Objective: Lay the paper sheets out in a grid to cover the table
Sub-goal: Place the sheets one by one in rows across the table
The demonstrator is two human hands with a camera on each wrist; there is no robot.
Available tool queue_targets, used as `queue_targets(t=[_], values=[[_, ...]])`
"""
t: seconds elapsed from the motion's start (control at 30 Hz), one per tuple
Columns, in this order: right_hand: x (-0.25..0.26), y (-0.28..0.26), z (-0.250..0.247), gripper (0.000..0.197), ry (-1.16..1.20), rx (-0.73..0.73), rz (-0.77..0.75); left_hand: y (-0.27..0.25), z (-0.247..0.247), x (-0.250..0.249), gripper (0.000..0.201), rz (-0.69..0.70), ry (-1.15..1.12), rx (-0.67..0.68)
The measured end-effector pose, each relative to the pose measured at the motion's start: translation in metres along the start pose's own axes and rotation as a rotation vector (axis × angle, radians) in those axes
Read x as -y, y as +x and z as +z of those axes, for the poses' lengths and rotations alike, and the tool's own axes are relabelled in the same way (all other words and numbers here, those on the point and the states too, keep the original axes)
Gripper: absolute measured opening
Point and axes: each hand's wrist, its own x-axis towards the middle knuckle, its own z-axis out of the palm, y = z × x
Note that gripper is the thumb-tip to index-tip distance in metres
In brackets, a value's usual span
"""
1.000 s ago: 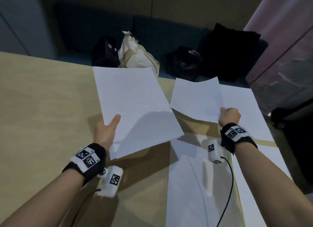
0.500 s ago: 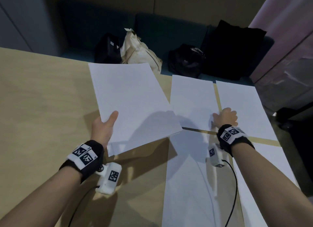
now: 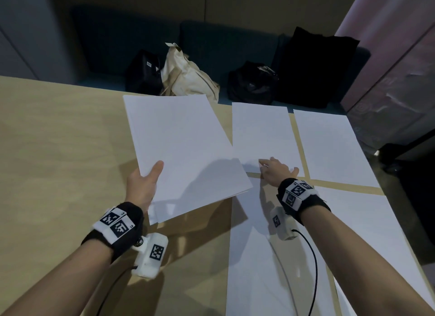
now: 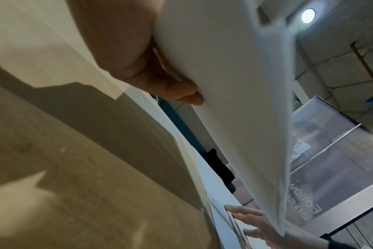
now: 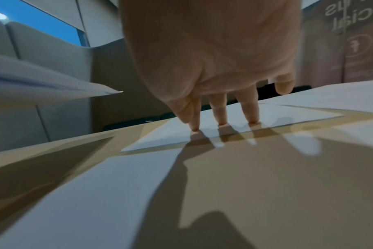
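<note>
Bags along a dark bench beyond the counter's far edge

A dark teal bench [image 3: 211, 44] runs behind the far edge of the counter. On it, from left to right, sit a small black bag [image 3: 142, 74], a cream cloth tote [image 3: 188, 77] slumped against it, a rumpled black bag [image 3: 253, 83] and a tall black bag [image 3: 313, 66] standing upright. Past the far right corner rises a pinkish printed panel [image 3: 395, 68]; the right wrist view shows pale lettering on it, mirrored. A round ceiling lamp [image 4: 308, 16] glows overhead.

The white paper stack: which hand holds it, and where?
The left hand grips the white paper stack at its near left edge, thumb on top.
</note>
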Motion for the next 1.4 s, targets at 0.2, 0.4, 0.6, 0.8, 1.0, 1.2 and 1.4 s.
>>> queue_targets(t=[0.2,0.4,0.6,0.8,1.0,1.2,1.4], values=[[-0.004,0.0,0.0,0.035,0.075,-0.009,0.036,-0.003,0.002,0.001,0.025,0.002,-0.003,0.009],[-0.002,-0.004,0.009,0.027,0.114,-0.028,0.066,-0.008,0.004,0.0,0.022,0.009,-0.009,0.012],[-0.003,-0.007,0.008,0.029,0.155,-0.017,0.068,-0.011,0.005,0.002,0.024,0.017,-0.01,0.016],[-0.003,-0.008,0.008,0.023,0.178,-0.017,0.064,-0.013,0.004,0.003,0.028,0.02,-0.015,0.01],[-0.002,-0.009,0.006,0.031,0.16,-0.012,0.051,-0.013,0.003,0.005,0.03,0.019,0.0,0.019],[-0.002,-0.012,0.003,0.035,0.149,0.0,0.036,-0.011,0.004,0.005,0.024,0.012,-0.006,0.029],[-0.001,-0.013,0.0,0.04,0.141,0.013,0.029,-0.01,0.004,0.006,0.019,0.017,-0.004,0.04]])
